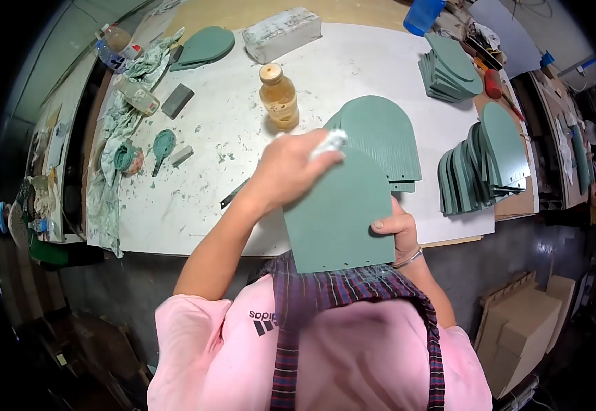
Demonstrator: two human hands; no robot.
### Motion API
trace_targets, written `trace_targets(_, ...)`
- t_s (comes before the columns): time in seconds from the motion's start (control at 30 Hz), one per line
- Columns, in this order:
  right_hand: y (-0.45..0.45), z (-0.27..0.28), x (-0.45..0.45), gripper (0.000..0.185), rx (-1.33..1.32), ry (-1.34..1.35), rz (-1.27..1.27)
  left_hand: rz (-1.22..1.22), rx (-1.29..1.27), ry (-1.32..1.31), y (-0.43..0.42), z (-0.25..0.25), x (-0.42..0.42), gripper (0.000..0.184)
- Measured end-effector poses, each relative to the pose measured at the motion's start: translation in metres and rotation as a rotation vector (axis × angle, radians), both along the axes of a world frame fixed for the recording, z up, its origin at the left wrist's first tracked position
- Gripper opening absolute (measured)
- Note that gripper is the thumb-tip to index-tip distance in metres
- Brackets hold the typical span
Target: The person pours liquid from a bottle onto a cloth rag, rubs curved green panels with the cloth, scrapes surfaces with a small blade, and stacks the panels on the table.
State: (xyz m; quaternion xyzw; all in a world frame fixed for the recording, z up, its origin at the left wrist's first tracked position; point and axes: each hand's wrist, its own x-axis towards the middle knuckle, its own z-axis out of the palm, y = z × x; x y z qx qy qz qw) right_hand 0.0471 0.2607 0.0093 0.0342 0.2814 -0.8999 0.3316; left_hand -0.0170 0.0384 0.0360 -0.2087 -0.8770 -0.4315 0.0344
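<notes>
A green arch-topped panel (339, 219) with small holes along its straight edge is held up in front of my apron. My right hand (400, 231) grips its right edge, thumb on the face and fingers behind; a bracelet circles that wrist. My left hand (291, 168) pinches a small wadded white cloth (332, 142) at the panel's upper left, over its rounded end. Just beyond, more green panels (383, 137) of the same shape lie on the white tabletop (209, 164), partly hidden by the held one.
Stacked green panels (479, 161) stand at the right, with another stack (452, 68) behind. A capped glass bottle (278, 97) stands mid-table near a pale block (282, 34). Leftward are a green-smeared spatula (163, 145), a paint-crusted jar (128, 157), a dark block (178, 101) and crumpled cloth (113, 178).
</notes>
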Motion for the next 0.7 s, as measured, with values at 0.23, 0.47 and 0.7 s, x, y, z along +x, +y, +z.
trace_targets(0.23,0.064,0.104,0.016,0.067,0.892,0.609,-0.385,0.288,0.447,-0.254,-0.027,-0.013,-0.003,0.019)
trace_targets(0.47,0.142,0.158,-0.066,0.076,2.003,1.285,-0.645,0.228,0.484,-0.344,-0.015,-0.028,0.010,0.014)
trace_targets(0.7,0.212,0.064,-0.123,0.066,2.428,1.095,-0.320,0.270,0.431,-0.362,-0.026,-0.029,0.014,0.012)
